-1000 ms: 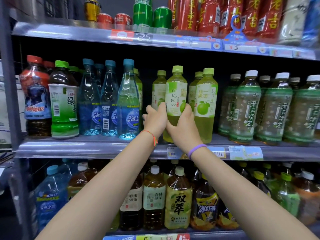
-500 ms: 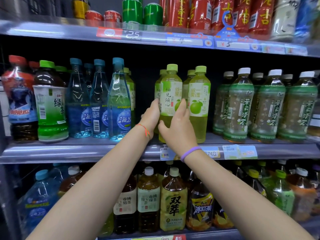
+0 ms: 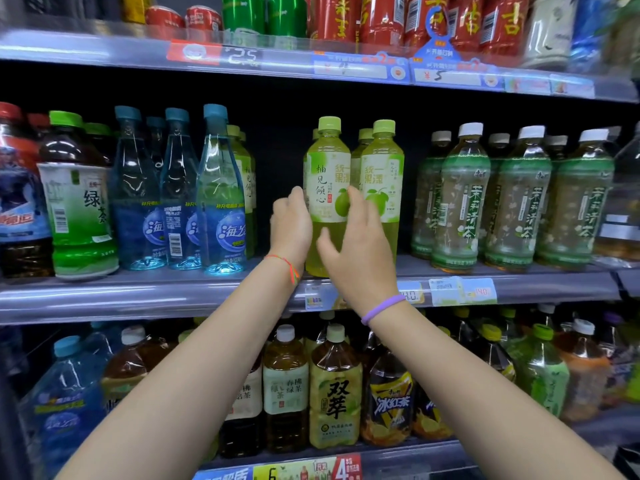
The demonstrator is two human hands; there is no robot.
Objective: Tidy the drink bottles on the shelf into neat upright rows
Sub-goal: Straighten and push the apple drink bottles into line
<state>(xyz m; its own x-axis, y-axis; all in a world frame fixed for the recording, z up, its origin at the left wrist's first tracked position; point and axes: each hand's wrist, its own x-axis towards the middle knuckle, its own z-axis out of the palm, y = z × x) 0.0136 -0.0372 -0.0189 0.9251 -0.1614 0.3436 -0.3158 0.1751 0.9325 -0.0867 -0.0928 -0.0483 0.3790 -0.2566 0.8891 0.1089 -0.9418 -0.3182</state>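
Left of the left hand [image 3: 290, 223], a dark open gap reaches back into the grey shelf [image 3: 138, 292], bounded by the clear blue plastic water bottles [image 3: 221, 192]. Right of the right hand [image 3: 356, 251], pale-green capped pomelo drink bottles [image 3: 382, 174] stand close together, then white-capped tea bottles [image 3: 460, 199].

On the middle shelf [image 3: 138, 292] your pomelo bottle [image 3: 327, 188] stands upright at the front, its twin [image 3: 382, 181] just beside it on the right. Your left hand [image 3: 290, 223] and right hand [image 3: 356, 251] flank it. Water bottles [image 3: 180, 202] stand well left, tea bottles [image 3: 512, 202] right.
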